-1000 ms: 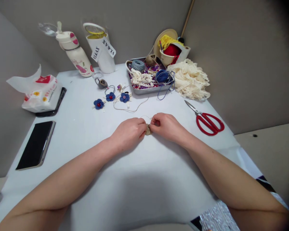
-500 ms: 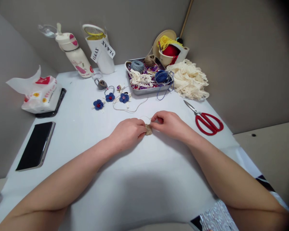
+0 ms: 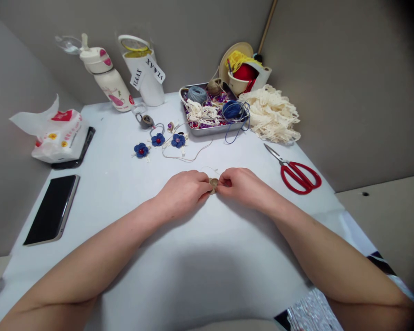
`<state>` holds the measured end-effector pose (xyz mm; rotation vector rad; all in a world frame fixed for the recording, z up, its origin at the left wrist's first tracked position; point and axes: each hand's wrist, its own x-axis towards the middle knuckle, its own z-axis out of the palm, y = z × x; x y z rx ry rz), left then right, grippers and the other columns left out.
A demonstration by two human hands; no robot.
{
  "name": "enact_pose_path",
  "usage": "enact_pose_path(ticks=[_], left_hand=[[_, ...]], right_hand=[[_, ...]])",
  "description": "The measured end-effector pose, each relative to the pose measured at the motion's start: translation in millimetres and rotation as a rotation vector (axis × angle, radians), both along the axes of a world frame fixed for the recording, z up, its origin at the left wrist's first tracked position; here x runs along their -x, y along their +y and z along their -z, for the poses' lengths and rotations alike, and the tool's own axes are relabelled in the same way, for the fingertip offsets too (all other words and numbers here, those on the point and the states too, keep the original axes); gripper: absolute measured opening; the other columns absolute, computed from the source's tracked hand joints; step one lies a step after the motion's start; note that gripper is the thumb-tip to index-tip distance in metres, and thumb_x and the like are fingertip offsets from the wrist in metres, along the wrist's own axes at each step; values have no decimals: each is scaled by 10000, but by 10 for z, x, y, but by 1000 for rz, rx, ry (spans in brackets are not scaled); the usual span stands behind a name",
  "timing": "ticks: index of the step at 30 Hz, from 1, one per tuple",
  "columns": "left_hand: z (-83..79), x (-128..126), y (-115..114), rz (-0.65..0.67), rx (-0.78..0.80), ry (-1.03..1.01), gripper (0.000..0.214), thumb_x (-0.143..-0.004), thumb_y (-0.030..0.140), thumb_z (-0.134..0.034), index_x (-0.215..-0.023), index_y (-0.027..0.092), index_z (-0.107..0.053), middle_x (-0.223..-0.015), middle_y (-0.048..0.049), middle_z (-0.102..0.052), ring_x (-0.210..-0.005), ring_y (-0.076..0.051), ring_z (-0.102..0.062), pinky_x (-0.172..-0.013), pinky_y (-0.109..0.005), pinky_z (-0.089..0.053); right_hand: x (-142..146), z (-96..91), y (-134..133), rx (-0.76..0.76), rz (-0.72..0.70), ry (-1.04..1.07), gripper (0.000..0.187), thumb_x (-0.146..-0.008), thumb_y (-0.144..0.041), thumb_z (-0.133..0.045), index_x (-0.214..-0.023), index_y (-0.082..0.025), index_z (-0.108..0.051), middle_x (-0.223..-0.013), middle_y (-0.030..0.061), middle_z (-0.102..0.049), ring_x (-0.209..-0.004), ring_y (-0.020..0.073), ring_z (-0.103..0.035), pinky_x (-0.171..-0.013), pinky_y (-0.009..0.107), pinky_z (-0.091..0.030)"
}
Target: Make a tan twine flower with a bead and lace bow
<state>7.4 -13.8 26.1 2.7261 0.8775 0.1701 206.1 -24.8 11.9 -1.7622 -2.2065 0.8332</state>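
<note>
Between my hands, just above the middle of the table, is a small tan piece (image 3: 213, 185) that looks like looped or crocheted twine; its full shape is hidden by my fingers. My left hand (image 3: 188, 191) is closed, pinching the piece's left side. On the right side, my right hand (image 3: 239, 186) pinches it too, thumb and fingertips pressed together. A thin pale thread (image 3: 209, 168) arcs over the table just behind the fingertips. Farther back lie several blue flowers (image 3: 178, 140) with red or pink centres, beside a loose length of tan cord (image 3: 189, 160).
Behind, a metal tray (image 3: 214, 131) holds yarn balls and beads, with a heap of cream lace (image 3: 272, 115) beside it. Red-handled scissors (image 3: 298, 177) lie right. At left are a phone (image 3: 51, 209), a tissue pack (image 3: 60, 138), a bottle (image 3: 112, 85) and a white holder (image 3: 152, 89).
My right hand has moved slightly down, its fingertips now at the right edge of the tan piece. My left hand stays nearly in place, and more of the piece shows.
</note>
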Motion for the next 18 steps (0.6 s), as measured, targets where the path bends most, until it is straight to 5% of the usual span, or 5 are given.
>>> enact_pose_path(ticks=[11, 18], left_hand=[[11, 5, -3, 5, 2, -4, 263, -948, 230, -454, -954, 201, -715, -929, -75, -673, -866, -193, -611, -724, -301, -465], [16, 2, -3, 5, 6, 38, 242, -933, 205, -484, -1009, 191, -713, -955, -72, -679, -907, -205, -619, -751, -312, -474]], right_hand=[[6, 13, 21, -31, 40, -8, 108, -776, -225, -575, -682, -204, -624, -658, 8, -621, -617, 145, -504, -565, 274, -309], [-13, -30, 36, -198, -17, 143, 143, -816, -191, -589, -819, -208, -731, -752, 6, -586, -696, 128, -520, -657, 251, -351]])
